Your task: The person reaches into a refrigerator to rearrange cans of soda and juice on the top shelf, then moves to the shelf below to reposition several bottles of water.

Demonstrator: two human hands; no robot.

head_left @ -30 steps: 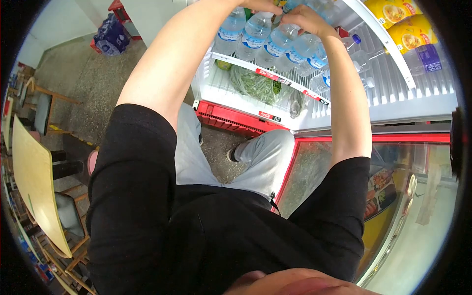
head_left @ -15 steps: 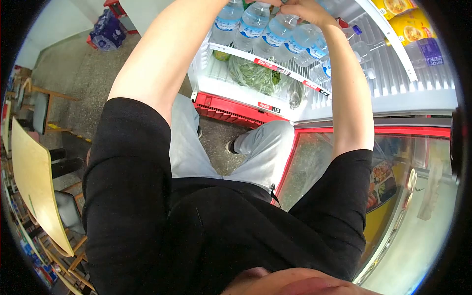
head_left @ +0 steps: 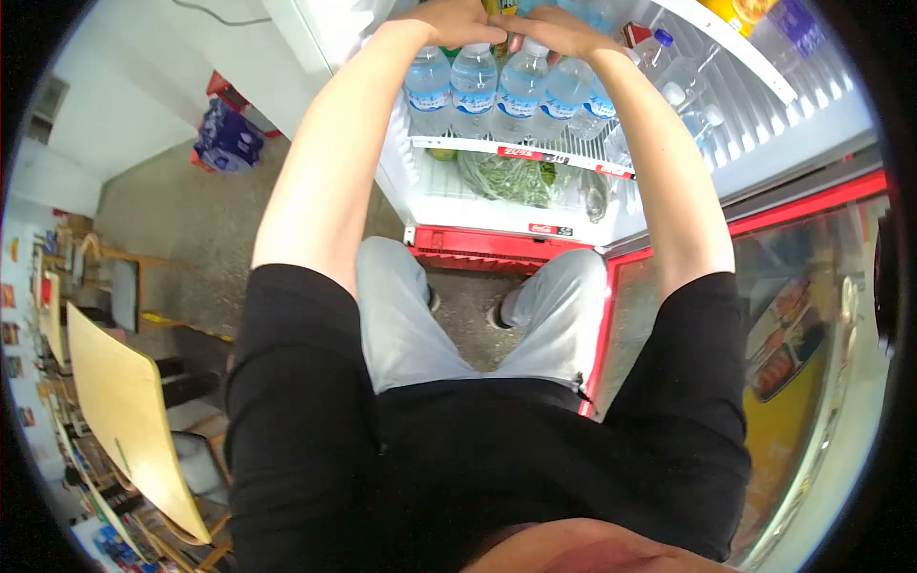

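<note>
My left hand (head_left: 461, 23) reaches into the fridge over the caps of the front row of water bottles, fingers stretched toward the right. Its fingertips come close to those of my right hand (head_left: 554, 31), whose fingers point left above a clear bottle (head_left: 522, 91) with a blue and white label. Neither hand visibly grips anything, though their undersides are hidden. Several matching bottles, including one at the left end (head_left: 427, 91), stand upright side by side on the wire shelf (head_left: 478, 145). Behind the fingers a yellow-green package (head_left: 502, 8) shows in part.
Bagged leafy greens (head_left: 511, 179) lie on the lower shelf. The red-framed fridge door (head_left: 812, 207) stands open at right. Other bottles (head_left: 659, 48) are beyond my right forearm. At left are a wooden table (head_left: 124, 411), chairs and a purple-wrapped pack (head_left: 229, 134).
The camera view has shifted, so the fridge and my legs sit lower and further right. My hands stay over the bottle tops and now show more fully.
</note>
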